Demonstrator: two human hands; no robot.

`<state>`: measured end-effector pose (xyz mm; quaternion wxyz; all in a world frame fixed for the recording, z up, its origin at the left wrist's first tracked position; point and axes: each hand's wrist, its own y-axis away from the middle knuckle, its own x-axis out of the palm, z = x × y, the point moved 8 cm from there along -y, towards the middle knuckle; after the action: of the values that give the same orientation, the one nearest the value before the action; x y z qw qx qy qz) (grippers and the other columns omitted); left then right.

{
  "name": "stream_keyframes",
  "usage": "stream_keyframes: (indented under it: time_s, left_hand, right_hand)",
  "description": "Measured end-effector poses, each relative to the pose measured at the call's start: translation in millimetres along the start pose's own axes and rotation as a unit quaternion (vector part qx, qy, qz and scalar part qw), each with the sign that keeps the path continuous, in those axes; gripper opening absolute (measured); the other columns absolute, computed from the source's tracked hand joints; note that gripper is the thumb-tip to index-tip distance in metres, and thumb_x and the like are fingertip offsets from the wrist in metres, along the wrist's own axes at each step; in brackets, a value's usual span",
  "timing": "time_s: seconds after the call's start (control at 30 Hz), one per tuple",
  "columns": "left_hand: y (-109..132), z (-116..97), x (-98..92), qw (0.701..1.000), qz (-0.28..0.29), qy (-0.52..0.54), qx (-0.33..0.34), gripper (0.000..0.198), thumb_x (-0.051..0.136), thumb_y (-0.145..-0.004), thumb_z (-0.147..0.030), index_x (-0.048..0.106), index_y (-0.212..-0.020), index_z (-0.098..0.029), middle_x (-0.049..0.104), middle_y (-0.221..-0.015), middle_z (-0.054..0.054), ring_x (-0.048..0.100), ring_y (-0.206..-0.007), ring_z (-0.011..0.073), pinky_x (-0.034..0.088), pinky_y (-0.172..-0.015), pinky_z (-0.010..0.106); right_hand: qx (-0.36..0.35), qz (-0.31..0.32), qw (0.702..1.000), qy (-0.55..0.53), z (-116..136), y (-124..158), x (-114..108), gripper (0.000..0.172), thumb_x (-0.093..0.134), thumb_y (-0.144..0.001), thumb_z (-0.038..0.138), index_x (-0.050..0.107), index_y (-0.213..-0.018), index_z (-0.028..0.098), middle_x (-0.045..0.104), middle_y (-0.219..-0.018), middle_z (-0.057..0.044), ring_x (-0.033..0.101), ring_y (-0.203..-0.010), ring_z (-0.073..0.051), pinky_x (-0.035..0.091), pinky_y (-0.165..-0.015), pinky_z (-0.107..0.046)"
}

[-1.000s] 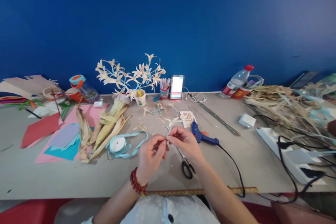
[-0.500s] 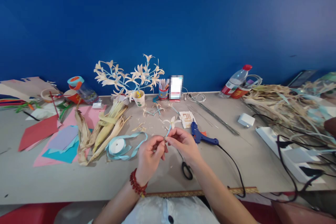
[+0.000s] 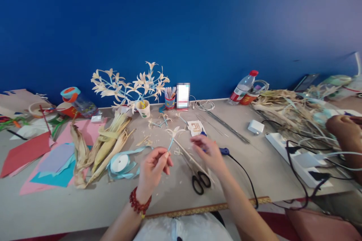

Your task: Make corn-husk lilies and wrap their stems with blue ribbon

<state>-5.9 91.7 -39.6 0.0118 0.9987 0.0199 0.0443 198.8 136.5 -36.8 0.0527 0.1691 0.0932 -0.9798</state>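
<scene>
Now my left hand [image 3: 155, 167] pinches blue-stemmed flower [image 3: 175, 132], frame centre; right hand [image 3: 208, 151] released, loosely curled, partly covering glue gun [image 3: 224, 151], right of centre.

Both forearms [image 3: 244, 205] extend over the near edge of the table [image 3: 93, 211]. The left hand [image 3: 154, 163] has thumb and forefinger in a pinch, other fingers being curled. The right hand [image 3: 208, 152] is apart from it, its fingers spread and slightly bent.
</scene>
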Motion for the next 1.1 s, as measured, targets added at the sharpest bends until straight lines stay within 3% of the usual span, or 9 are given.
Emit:
stream_keyframes:
  time_s: [0.03,0.1,0.17,0.27,0.37,0.57,0.8,0.93,1.1]
  left_hand:
    - [-1.4,1.0,-3.3,1.000,-0.004,0.009,-0.003,0.018,0.058,-0.086,-0.034,0.063,-0.084,-0.017,0.064,-0.061,-0.001,0.053,-0.043,0.0083,0.043,-0.043,0.020]
    - [-3.7,2.7,-7.9,1.000,-0.009,0.022,-0.008,0.017,0.059,-0.085,-0.034,0.063,-0.084,-0.017,0.064,-0.060,-0.001,0.053,-0.043,0.0083,0.043,-0.042,0.020]
    - [-5.2,3.7,-9.1,1.000,-0.009,0.028,-0.010,0.017,0.059,-0.085,-0.034,0.063,-0.084,-0.017,0.063,-0.060,-0.001,0.052,-0.043,0.0084,0.043,-0.043,0.020]
    - [-5.0,4.4,-5.7,1.000,-0.004,0.025,-0.009,0.017,0.058,-0.085,-0.033,0.063,-0.084,-0.017,0.063,-0.061,-0.001,0.052,-0.043,0.0082,0.043,-0.043,0.020]
    - [-3.2,4.9,-1.4,1.000,0.007,0.021,-0.009,0.016,0.058,-0.086,-0.032,0.063,-0.083,-0.017,0.064,-0.061,-0.001,0.053,-0.043,0.0078,0.042,-0.044,0.020]
    - [-0.9,3.9,-5.5,1.000,0.006,0.022,-0.005,0.016,0.057,-0.087,-0.032,0.062,-0.083,-0.017,0.062,-0.060,-0.002,0.051,-0.043,0.0072,0.043,-0.043,0.019]
    - [-0.1,3.2,-5.1,1.000,0.009,0.017,-0.004,0.018,0.057,-0.087,-0.033,0.062,-0.083,-0.016,0.063,-0.060,-0.001,0.052,-0.042,0.0069,0.042,-0.042,0.018]
    - [-0.2,4.5,-4.9,1.000,0.009,0.022,-0.003,0.019,0.056,-0.088,-0.033,0.062,-0.083,-0.016,0.063,-0.060,-0.002,0.051,-0.041,0.0064,0.041,-0.041,0.018]
    - [-1.6,10.0,-4.1,0.999,0.012,0.044,-0.015,0.018,0.057,-0.088,-0.032,0.062,-0.082,-0.016,0.062,-0.058,-0.002,0.050,-0.040,0.0060,0.039,-0.040,0.017]
  right_hand:
    - [-0.017,-0.011,0.995,0.100,-6.1,0.0,-17.2,0.022,0.055,-0.085,0.027,0.062,-0.105,0.021,0.066,-0.104,-0.009,0.061,-0.092,-0.024,0.047,-0.083,-0.037]
    - [-0.028,-0.034,0.949,0.311,-20.5,1.7,-48.4,0.031,0.053,-0.080,0.019,0.060,-0.111,0.018,0.061,-0.116,-0.013,0.055,-0.107,-0.030,0.041,-0.093,-0.044]
    - [-0.006,0.019,0.901,0.434,-41.3,4.1,-61.0,0.037,0.052,-0.076,0.014,0.059,-0.113,0.014,0.060,-0.120,-0.016,0.054,-0.107,-0.031,0.040,-0.094,-0.044]
    - [0.002,0.106,0.859,0.501,-62.4,8.0,-59.0,0.045,0.050,-0.074,0.010,0.058,-0.118,0.014,0.060,-0.120,-0.014,0.055,-0.104,-0.029,0.041,-0.092,-0.039]
    - [-0.014,0.139,0.851,0.507,-66.1,5.4,-51.2,0.049,0.049,-0.074,0.008,0.057,-0.122,0.015,0.059,-0.122,-0.014,0.054,-0.107,-0.029,0.040,-0.091,-0.037]
    - [-0.016,0.180,0.873,0.453,-63.9,-8.8,-53.3,0.045,0.051,-0.076,0.012,0.059,-0.120,0.015,0.062,-0.117,-0.014,0.062,-0.092,-0.026,0.041,-0.084,-0.034]
    - [0.053,0.182,0.945,0.267,-73.2,-40.0,-80.7,0.030,0.060,-0.072,0.027,0.068,-0.100,0.018,0.071,-0.096,-0.008,0.064,-0.084,-0.024,0.046,-0.072,-0.028]
    - [0.149,0.140,0.973,0.109,-93.6,-48.6,-86.7,0.029,0.050,-0.079,0.036,0.066,-0.091,0.015,0.071,-0.080,-0.008,0.055,-0.046,-0.013,0.042,-0.046,-0.024]
    - [0.216,0.040,0.973,-0.066,-109.5,-42.2,-92.6,0.032,0.045,-0.082,0.042,0.061,-0.087,0.014,0.071,-0.083,-0.012,0.050,-0.040,-0.010,0.039,-0.039,-0.023]
